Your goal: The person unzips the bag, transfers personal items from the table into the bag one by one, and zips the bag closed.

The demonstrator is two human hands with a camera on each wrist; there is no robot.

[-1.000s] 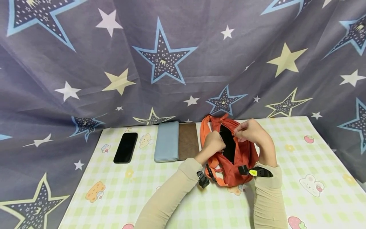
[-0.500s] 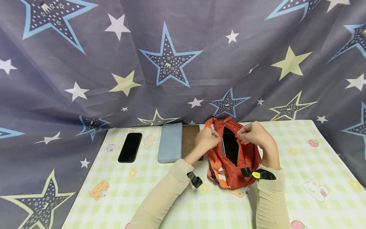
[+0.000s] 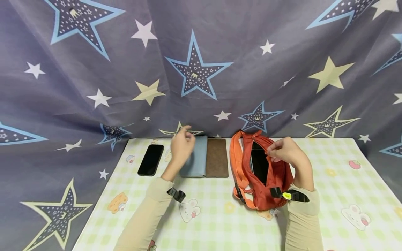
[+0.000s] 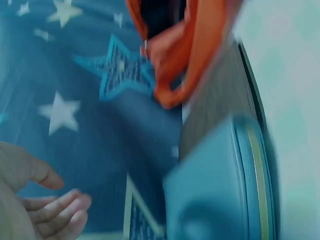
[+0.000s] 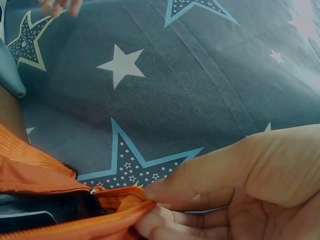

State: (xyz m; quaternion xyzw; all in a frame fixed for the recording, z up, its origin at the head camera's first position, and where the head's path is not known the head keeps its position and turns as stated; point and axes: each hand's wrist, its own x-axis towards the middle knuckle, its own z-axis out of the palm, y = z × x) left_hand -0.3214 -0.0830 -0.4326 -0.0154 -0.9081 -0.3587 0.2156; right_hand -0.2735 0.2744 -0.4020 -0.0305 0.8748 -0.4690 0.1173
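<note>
An orange-red zippered bag (image 3: 262, 195) lies on the table with its mouth spread apart. My right hand (image 3: 290, 153) pinches the right edge of that mouth between thumb and fingers, as the right wrist view shows up close. Inside the bag sits a dark flat rectangular item (image 3: 259, 165), its kind unclear. My left hand (image 3: 182, 146) is in the air over the light blue wallet (image 3: 198, 160), fingers loosely bent and holding nothing. In the left wrist view the hand (image 4: 42, 200) is beside the wallet, apart from it. A brown flat notebook-like item (image 3: 216, 158) adjoins the wallet.
A black smartphone (image 3: 150, 160) lies at the table's left. The checked tablecloth (image 3: 216, 223) spreads in front. Behind the table hangs a star-patterned grey curtain (image 3: 238, 87). An orange strap (image 3: 237, 160) with a black buckle (image 3: 240, 193) lies along the bag's left side.
My left hand has left the bag's mouth and moved left, over the wallet. The dark item in the bag shows more plainly. My right hand keeps its pinch on the bag's edge.
</note>
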